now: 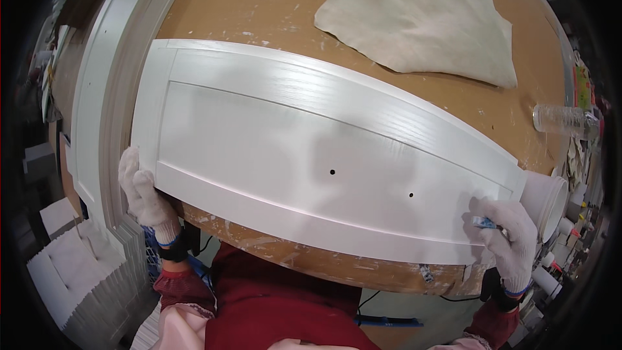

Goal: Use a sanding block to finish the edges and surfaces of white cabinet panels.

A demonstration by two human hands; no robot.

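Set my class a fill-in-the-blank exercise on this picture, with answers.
The white, wood-grained rectangular panel shows ____ round dark holes.
The left hand and right hand wear white knitted ____.
A small blue-and-white piece is at the ____ hand.
The irregular cream sheet lies to the ____ of the clear plastic bottle.
Missing words: two; gloves; right; left.

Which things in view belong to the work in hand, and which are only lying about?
Belonging to the work:
white panel, the left grip at its edge;
small blue-and-white item in the right grip.

Apparently just lying about:
pale sheet;
clear bottle;
white tub.
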